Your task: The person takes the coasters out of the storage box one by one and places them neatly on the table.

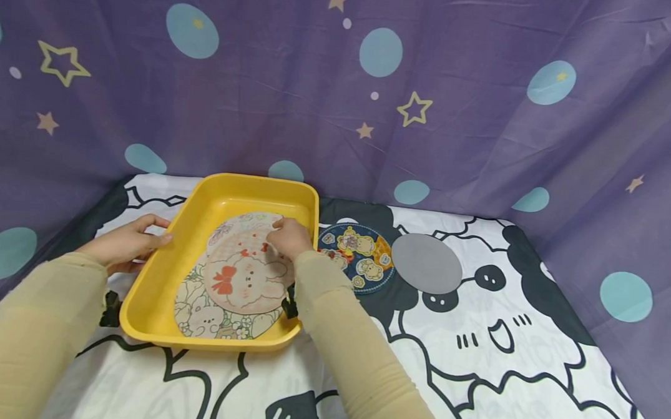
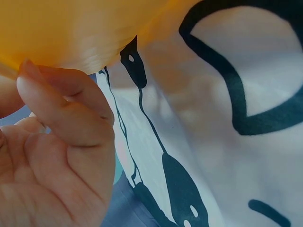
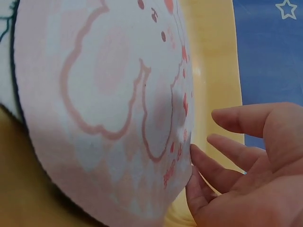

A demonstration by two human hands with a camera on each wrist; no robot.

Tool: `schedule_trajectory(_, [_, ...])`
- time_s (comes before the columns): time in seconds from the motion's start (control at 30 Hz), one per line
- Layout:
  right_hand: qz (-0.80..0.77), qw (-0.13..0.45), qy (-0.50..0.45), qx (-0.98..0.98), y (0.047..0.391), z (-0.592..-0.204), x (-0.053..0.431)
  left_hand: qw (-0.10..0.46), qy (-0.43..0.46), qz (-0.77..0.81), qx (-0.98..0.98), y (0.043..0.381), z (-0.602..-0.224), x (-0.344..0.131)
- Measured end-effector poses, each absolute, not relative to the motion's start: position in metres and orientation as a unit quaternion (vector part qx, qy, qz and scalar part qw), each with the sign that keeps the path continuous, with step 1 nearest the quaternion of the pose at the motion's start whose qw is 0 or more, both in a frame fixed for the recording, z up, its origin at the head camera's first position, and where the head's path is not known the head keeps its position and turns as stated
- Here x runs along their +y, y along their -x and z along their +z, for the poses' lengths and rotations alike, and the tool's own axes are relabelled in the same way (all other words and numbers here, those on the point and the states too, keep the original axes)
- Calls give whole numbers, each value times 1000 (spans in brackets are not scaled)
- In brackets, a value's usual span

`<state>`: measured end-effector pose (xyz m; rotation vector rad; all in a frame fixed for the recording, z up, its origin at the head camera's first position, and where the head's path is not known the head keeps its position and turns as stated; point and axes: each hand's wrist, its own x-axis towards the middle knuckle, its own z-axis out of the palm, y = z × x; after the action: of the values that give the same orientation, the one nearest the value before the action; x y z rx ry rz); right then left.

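Note:
A yellow plastic tray stands on the patterned cloth. My left hand grips its left rim, with the fingertips at the edge in the left wrist view. Inside the tray lie round mats: a pink one with a rabbit and red bow, over a paler one with rabbits and flowers. My right hand pinches the edge of the pink mat at its upper right. The right wrist view shows the pink mat's face up close, its far edge at the fingertips.
Right of the tray lies a dark blue round mat with cartoon bears, partly behind the right arm. Beside it is a plain grey round mat. The black-and-white cloth covers the surface, and a purple curtain hangs behind.

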<state>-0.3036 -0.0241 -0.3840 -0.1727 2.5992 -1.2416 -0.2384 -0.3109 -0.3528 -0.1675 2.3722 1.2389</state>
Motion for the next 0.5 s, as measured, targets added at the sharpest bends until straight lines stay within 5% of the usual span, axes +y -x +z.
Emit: schedule_trajectory(0.5, [-396,81,96,909,295,-381,-23,230,59,449,862,238,-352,-310])
